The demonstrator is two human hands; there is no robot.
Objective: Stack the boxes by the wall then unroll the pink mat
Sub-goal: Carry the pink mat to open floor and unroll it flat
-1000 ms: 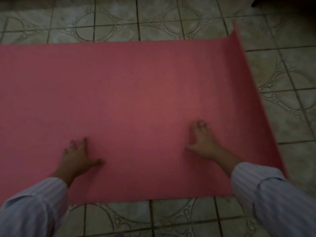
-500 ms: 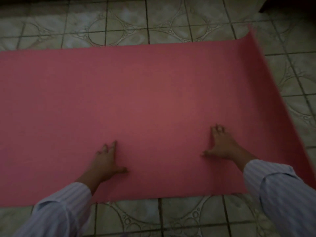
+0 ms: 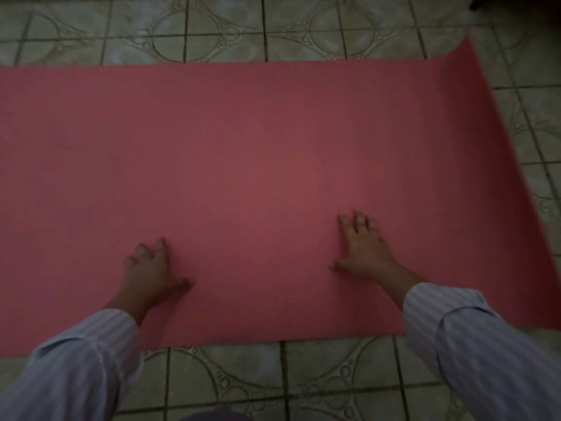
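The pink mat (image 3: 258,165) lies unrolled flat across the tiled floor, running off the left edge of the view. Its right end curls up slightly off the tiles. My left hand (image 3: 150,273) presses palm down on the mat near its front edge, fingers spread. My right hand (image 3: 364,249) presses flat on the mat further right, fingers spread, a little way in from the curled end. Both arms wear striped sleeves. No boxes are in view.
Patterned floor tiles (image 3: 318,375) with circle motifs show in front of the mat and behind it (image 3: 212,31). A dark object (image 3: 516,7) sits at the top right corner, too dim to identify.
Both hands have slid rightward along the mat, staying flat on it. The view has shifted so the mat's curled right end sits further right.
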